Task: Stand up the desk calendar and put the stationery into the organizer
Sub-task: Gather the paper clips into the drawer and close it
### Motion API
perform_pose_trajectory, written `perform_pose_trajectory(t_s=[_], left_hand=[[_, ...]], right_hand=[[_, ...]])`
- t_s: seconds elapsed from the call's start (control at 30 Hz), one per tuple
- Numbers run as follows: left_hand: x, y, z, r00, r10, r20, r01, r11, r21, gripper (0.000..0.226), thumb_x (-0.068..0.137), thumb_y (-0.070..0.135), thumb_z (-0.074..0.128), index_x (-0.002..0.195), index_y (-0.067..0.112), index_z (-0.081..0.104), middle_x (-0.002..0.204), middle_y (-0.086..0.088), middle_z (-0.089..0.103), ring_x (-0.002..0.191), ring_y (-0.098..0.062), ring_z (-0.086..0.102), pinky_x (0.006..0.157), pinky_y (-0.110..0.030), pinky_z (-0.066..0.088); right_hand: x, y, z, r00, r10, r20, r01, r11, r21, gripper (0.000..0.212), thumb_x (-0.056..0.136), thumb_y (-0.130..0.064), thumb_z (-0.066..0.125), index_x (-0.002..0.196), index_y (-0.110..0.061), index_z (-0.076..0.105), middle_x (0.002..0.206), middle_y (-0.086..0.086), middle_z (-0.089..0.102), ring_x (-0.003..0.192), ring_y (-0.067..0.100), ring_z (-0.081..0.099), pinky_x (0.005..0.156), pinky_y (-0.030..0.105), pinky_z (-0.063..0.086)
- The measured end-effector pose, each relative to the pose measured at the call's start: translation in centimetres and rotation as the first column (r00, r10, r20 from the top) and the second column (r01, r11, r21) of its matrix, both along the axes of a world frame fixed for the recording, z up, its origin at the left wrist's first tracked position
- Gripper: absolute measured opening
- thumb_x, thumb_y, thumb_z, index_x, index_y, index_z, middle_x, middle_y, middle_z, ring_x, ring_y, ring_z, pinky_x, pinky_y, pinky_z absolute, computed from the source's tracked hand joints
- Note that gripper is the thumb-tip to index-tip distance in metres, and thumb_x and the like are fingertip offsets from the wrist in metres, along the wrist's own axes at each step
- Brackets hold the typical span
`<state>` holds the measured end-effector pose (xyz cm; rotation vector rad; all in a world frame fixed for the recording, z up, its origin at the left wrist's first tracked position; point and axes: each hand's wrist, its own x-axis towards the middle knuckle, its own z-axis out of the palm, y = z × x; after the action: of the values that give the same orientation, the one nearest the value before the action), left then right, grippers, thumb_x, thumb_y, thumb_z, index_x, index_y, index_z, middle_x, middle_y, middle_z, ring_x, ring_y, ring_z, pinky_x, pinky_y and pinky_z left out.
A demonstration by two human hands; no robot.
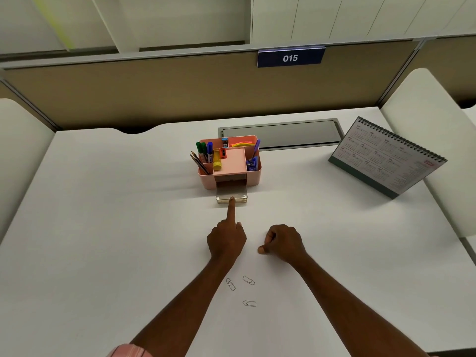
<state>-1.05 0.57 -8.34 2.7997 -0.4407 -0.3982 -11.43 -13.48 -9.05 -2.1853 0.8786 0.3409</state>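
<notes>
The calendar (386, 158) stands upright at the right rear of the tabletop (103, 228), well apart from the organizer (253, 177); the pink organizer sits mid-tabletop, just in front of a grey hatch (280, 135). Its left compartments hold pencils (199, 163), green and blue markers (206, 149), a yellow glue stick (217, 161) and an orange sharpener (223, 153); sticky notes (242, 144) lie at the back, and a purple pen (257, 145) and a stapler (252, 163) stand in the right compartment. A clear drawer (239, 197) juts out of the organizer's front, partly pulled out.

The left hand (226, 240) points forward; its forefinger is straight with the tip touching the drawer's front edge, the other fingers curled under. The right hand (283, 243) rests on the tabletop beside it in a loose fist, thumb pressed to forefinger; I cannot tell whether anything is pinched there. Three paper clips (248, 280) lie loose on the tabletop between the forearms, nearer the person than both hands.
</notes>
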Motion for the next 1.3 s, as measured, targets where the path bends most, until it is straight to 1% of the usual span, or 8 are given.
perform_pose_trajectory(t_s=[0.1,0.2,0.4,0.67,0.87,1.03,1.17,1.3], left_hand=[[-0.3,0.5,0.1,0.999,0.03,-0.013,-0.03,0.998,-0.05,0.075,0.103,0.039,0.052,0.162,0.039,0.005,0.098,0.001,0.07,0.081,-0.015,0.068,0.07,-0.03,0.058],[-1.3,2.3,0.0,0.999,0.049,0.022,-0.046,0.988,-0.146,0.055,0.104,0.035,0.051,0.156,0.033,0.035,0.12,0.001,0.065,0.105,-0.019,0.066,0.079,-0.033,0.056],[-7.0,8.7,-2.8,0.973,-0.126,0.196,0.156,0.976,-0.149,0.035,0.094,0.032,0.062,0.127,0.024,0.068,0.112,0.005,0.06,0.108,-0.02,0.057,0.081,-0.036,0.054],[-12.5,12.7,-3.0,0.971,-0.131,0.202,0.173,0.963,-0.207,0.034,0.097,0.03,0.063,0.128,0.019,0.07,0.119,0.007,0.062,0.114,-0.016,0.057,0.086,-0.033,0.057],[-13.2,13.2,-2.9,0.972,-0.149,0.18,0.182,0.965,-0.188,0.036,0.091,0.027,0.073,0.125,0.017,0.072,0.116,0.004,0.067,0.11,-0.016,0.062,0.082,-0.032,0.06],[-12.1,13.2,-2.8,0.969,-0.181,0.166,0.206,0.967,-0.148,0.027,0.087,0.03,0.08,0.112,0.02,0.078,0.097,0.006,0.069,0.092,-0.014,0.064,0.064,-0.027,0.059],[-11.2,13.0,-2.5,0.964,-0.216,0.152,0.236,0.963,-0.129,0.009,0.089,0.03,0.079,0.095,0.023,0.079,0.085,0.008,0.068,0.08,-0.011,0.064,0.055,-0.024,0.054],[-10.7,12.9,-2.3,0.964,-0.239,0.117,0.251,0.963,-0.102,0.007,0.094,0.03,0.073,0.091,0.025,0.076,0.085,0.009,0.069,0.078,-0.01,0.065,0.06,-0.023,0.054]], right_hand=[[0.0,-0.1,-0.1,1.0,-0.005,-0.002,0.005,1.0,0.007,0.036,0.058,-0.035,0.095,0.07,-0.017,0.067,0.066,-0.009,0.07,0.067,0.008,0.065,0.057,0.021,0.041],[0.0,-0.2,-0.4,1.0,-0.004,-0.001,0.004,1.0,0.007,0.035,0.058,-0.034,0.095,0.07,-0.017,0.067,0.066,-0.009,0.07,0.067,0.007,0.065,0.057,0.021,0.041],[-0.9,0.3,-0.9,0.996,-0.004,0.094,0.006,1.0,-0.018,0.032,0.062,-0.032,0.092,0.068,-0.019,0.064,0.071,-0.009,0.068,0.071,0.009,0.063,0.06,0.024,0.046],[-4.5,3.6,-1.9,0.951,0.095,0.295,-0.042,0.983,-0.18,0.015,0.086,-0.005,0.057,0.089,-0.019,0.061,0.089,-0.006,0.057,0.081,0.014,0.054,0.069,0.03,0.046],[-7.3,7.3,-2.0,0.936,0.19,0.297,-0.131,0.969,-0.208,0.014,0.091,-0.011,0.056,0.099,-0.02,0.064,0.093,-0.008,0.057,0.085,0.011,0.055,0.072,0.028,0.049],[-8.3,10.4,-1.9,0.915,0.354,0.192,-0.267,0.891,-0.367,0.013,0.096,-0.025,0.049,0.098,-0.021,0.061,0.097,-0.005,0.053,0.088,0.015,0.052,0.063,0.028,0.048],[-9.2,11.9,-1.8,0.897,0.426,0.116,-0.337,0.831,-0.442,0.017,0.083,-0.016,0.072,0.1,-0.016,0.067,0.097,0.0,0.06,0.085,0.018,0.057,0.053,0.027,0.051],[-9.1,12.6,-1.5,0.867,0.498,0.015,-0.412,0.735,-0.539,0.032,0.058,0.005,0.08,0.082,-0.011,0.067,0.082,0.005,0.058,0.072,0.021,0.056,0.043,0.03,0.047]])
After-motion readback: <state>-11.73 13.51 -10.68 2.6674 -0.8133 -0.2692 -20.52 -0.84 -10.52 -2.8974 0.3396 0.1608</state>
